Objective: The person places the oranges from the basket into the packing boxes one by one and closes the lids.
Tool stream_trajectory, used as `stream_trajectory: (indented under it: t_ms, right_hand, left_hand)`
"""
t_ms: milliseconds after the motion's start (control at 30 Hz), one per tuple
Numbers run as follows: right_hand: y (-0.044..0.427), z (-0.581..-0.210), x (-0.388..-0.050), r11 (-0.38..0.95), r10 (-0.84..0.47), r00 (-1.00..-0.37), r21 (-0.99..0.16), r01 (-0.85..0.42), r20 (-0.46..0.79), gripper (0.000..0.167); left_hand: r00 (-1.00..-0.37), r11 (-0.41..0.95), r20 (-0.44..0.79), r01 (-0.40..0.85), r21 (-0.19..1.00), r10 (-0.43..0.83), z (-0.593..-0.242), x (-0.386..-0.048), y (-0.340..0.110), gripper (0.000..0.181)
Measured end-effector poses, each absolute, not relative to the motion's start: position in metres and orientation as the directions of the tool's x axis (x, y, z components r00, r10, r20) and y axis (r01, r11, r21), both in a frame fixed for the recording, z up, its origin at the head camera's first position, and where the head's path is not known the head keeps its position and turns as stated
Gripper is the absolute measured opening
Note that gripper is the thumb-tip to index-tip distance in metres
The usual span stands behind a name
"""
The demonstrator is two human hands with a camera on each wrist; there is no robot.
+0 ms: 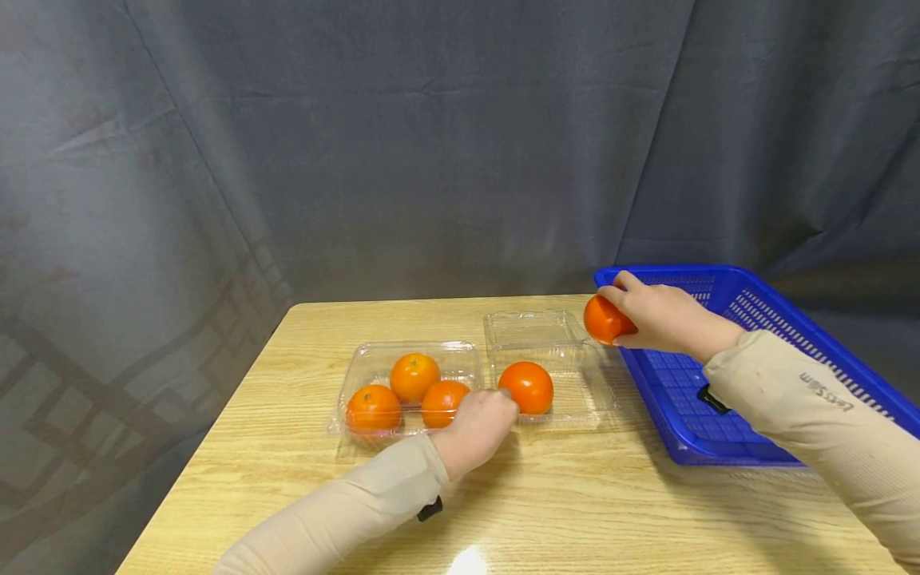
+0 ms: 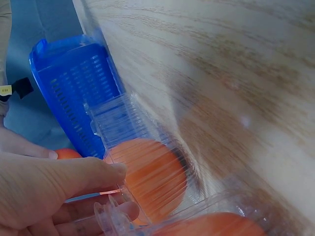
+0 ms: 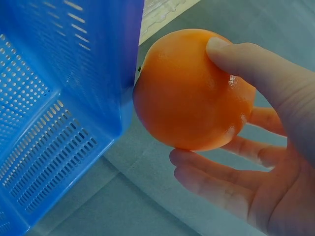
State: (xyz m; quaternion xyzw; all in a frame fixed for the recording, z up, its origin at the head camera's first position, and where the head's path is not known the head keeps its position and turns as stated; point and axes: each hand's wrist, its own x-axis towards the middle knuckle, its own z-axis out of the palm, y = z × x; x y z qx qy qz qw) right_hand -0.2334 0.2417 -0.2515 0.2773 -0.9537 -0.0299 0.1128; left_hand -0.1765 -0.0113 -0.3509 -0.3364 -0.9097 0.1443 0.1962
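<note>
My right hand (image 1: 657,319) holds a smooth red-orange tomato (image 3: 192,91) between thumb and fingers, just by the left rim of the blue basket (image 1: 683,447). A second tomato (image 1: 527,388) sits in the open clear plastic container (image 1: 575,383) in the middle. With thumb and fingers, my left hand (image 1: 477,427) pinches that container's near left edge; the left wrist view shows the thumb over the rim beside the tomato. To the left stands another clear plastic container (image 1: 460,351) with three oranges (image 1: 414,377) in it.
The basket, with slotted walls, stands at the right of the wooden table (image 1: 561,511). A grey curtain (image 1: 446,160) hangs behind the table. The two clear containers stand side by side, the left one close to my left hand.
</note>
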Motion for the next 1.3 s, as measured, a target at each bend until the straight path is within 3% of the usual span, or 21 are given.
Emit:
stream_trajectory:
  t_ms: [1300]
  right_hand:
    - [0.227, -0.269, -0.226, 0.801, -0.599, -0.774, 0.148, -0.58, 0.206, 0.057]
  left_hand:
    - [-0.699, 0.734, 0.254, 0.567, -0.373, 0.669, -0.35, -0.174, -0.012, 0.016]
